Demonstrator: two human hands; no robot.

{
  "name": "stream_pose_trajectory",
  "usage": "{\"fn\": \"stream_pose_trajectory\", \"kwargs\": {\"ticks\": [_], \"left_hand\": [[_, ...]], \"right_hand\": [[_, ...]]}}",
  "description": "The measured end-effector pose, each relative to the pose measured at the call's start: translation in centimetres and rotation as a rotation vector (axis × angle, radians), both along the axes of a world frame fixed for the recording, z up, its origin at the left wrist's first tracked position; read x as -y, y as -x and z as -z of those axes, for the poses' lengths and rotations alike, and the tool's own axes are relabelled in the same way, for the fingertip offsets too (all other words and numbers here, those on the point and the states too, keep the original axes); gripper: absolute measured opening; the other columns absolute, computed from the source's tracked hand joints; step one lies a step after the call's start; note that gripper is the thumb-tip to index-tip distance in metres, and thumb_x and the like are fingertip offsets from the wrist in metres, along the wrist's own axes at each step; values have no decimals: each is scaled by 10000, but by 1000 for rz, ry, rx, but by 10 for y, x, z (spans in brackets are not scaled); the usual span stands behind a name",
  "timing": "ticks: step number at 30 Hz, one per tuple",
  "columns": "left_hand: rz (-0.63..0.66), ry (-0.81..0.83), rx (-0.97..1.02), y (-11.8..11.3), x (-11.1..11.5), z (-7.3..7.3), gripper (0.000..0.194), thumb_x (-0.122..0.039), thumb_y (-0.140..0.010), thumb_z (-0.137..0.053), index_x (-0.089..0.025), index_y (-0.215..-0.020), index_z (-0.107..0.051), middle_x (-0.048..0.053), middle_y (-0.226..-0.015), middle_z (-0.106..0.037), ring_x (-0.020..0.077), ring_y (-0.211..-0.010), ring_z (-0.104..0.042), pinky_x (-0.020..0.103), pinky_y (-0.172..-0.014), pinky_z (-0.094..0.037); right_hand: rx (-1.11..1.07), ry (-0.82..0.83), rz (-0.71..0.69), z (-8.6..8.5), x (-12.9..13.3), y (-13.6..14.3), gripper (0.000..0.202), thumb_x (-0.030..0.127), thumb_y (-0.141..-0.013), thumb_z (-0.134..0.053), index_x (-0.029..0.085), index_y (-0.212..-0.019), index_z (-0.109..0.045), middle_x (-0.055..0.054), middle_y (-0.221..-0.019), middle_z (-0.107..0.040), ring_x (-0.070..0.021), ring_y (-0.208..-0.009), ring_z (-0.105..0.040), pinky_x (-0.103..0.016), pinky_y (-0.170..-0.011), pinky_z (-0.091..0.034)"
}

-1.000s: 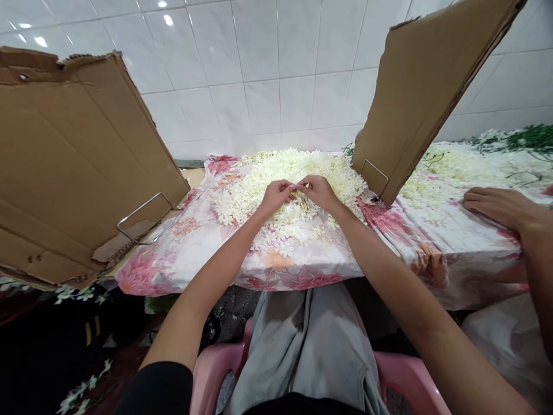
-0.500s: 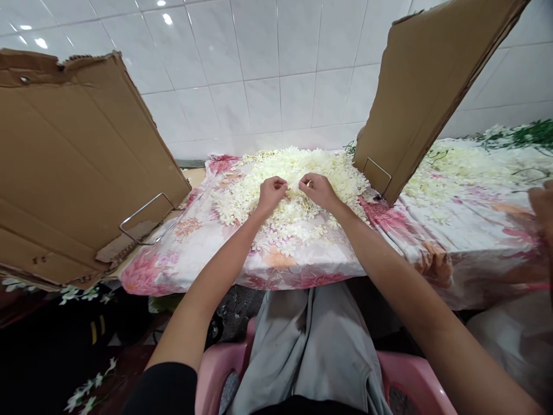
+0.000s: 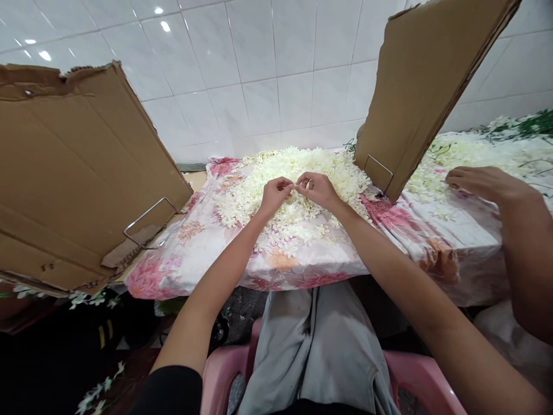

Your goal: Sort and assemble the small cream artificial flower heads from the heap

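Loose cream-white blossoms [image 3: 298, 216] lie heaped over the floral cloth [image 3: 173, 259] in front of me. Just above the middle of the heap, my left hand [image 3: 275, 194] is pinched at the fingertips. My right hand [image 3: 315, 189] pinches from the other side, and its fingertips meet those of my left hand. Whatever is between the fingers is too small to make out.
Cardboard panels stand at the left [image 3: 78, 173] and right [image 3: 423, 86], with metal wire loops at their bases. Beyond the right panel, another person's hand [image 3: 479, 181] reaches over a second spread of blossoms [image 3: 458, 155]. A tiled wall [image 3: 259, 109] rises behind.
My hands have come together; before, a small gap lay between their fingertips. The other person's hand and forearm have moved in from the right edge over the second spread of blossoms.
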State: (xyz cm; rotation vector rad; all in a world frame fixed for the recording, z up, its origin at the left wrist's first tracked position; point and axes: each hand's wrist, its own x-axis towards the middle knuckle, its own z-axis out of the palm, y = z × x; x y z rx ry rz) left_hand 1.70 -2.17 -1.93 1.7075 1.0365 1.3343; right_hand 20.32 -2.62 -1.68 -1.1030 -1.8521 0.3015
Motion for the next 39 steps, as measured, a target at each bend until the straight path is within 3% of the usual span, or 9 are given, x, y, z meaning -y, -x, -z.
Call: {"fn": "stream_pose_trajectory", "kwargs": {"ticks": [3, 9, 19, 25, 32, 39], "left_hand": [[21, 36, 9, -1, 1, 0, 190, -317, -833, -791, -144, -907, -767, 44, -771, -744, 124, -645, -675, 230, -624, -538], [56, 41, 21, 0, 1, -1, 152, -255, -851, -744, -127, -928, -774, 60, -786, -748, 117, -647, -670, 220, -609, -538], [88, 44, -8, -1, -2, 3, 191, -327, -875, -733, -148, -930, -768, 75, -869, -765, 106, -670, -657, 203, -606, -531], [74, 60, -23, -1, -1, 3, 190, -322, -872, -738, -146, -937, -766, 85, -890, -777, 109, -673, -665, 201, -601, -529], [41, 78, -37, -3, 2, 1, 154, -293, -858, -750, -150, -915, -762, 58, -782, -734, 123, -667, -663, 210, -588, -518], [32, 66, -52, -3, 2, 1, 171, -313, -851, -760, -153, -913, -760, 63, -806, -751, 123, -665, -661, 214, -585, -517]], "right_hand": [[11, -18, -8, 2, -3, -1, 417, 598, -849, -771, 186, -915, -794, -72, -822, -750, -206, -719, -634, -318, -671, -435], [12, -19, 0, 4, -8, -2, 472, 661, -861, -743, 198, -900, -824, -75, -835, -769, -197, -692, -619, -329, -681, -443], [37, -47, -12, 2, -6, -3, 289, 431, -927, -666, 192, -876, -820, -81, -851, -788, -219, -735, -650, -332, -699, -459], [53, -46, -15, 2, -6, -2, 215, 317, -900, -650, 185, -853, -814, -70, -839, -784, -203, -712, -647, -318, -680, -447], [78, -24, -7, 2, -5, -2, 197, 348, -880, -698, 193, -862, -819, -71, -836, -786, -214, -719, -650, -321, -658, -442], [55, -36, -13, 5, -9, -4, 160, 333, -857, -723, 199, -861, -809, -54, -815, -775, -203, -708, -640, -309, -657, -438]]}}
